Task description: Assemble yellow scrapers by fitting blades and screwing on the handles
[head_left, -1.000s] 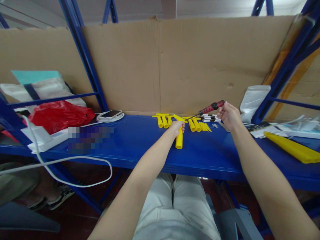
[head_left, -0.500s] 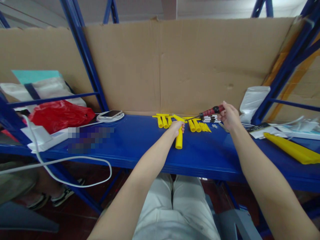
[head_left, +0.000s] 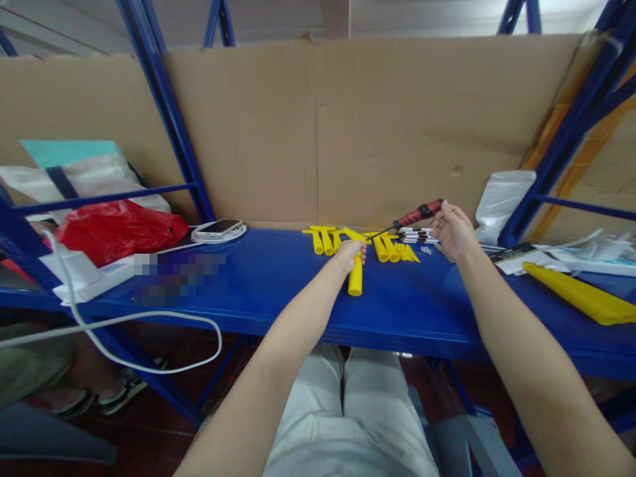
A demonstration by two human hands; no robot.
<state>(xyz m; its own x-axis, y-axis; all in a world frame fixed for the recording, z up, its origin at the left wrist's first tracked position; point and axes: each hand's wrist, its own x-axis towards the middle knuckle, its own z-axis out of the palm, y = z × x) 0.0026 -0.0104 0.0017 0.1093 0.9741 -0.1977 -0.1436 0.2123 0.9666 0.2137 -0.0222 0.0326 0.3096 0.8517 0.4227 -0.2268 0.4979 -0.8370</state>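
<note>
My left hand [head_left: 354,253] is closed around a yellow T-shaped handle [head_left: 355,283], its round lower end pointing toward me above the blue shelf. In my right hand [head_left: 452,228] the fingertips pinch the butt end of a red-and-black screwdriver [head_left: 416,214]. The screwdriver slants down to the left, and its thin shaft reaches the top of the yellow piece by my left hand. Whether the tip sits in a screw is too small to tell. More yellow T-shaped handles [head_left: 318,244] lie behind my left hand, and others [head_left: 386,249] lie to its right.
Small yellow wedges [head_left: 407,253], tiny metal bits [head_left: 426,250] and black-and-white strips [head_left: 416,235] lie near the right hand. A long yellow piece [head_left: 579,295] rests at right. Left are a phone [head_left: 224,227] on a coiled cable and a red bag [head_left: 119,228]. Cardboard [head_left: 397,119] stands behind.
The screwdriver handle has shifted slightly left and up, tilting more steeply. My right fingers now sit at its very end. My left hand and the yellow handle stay in place.
</note>
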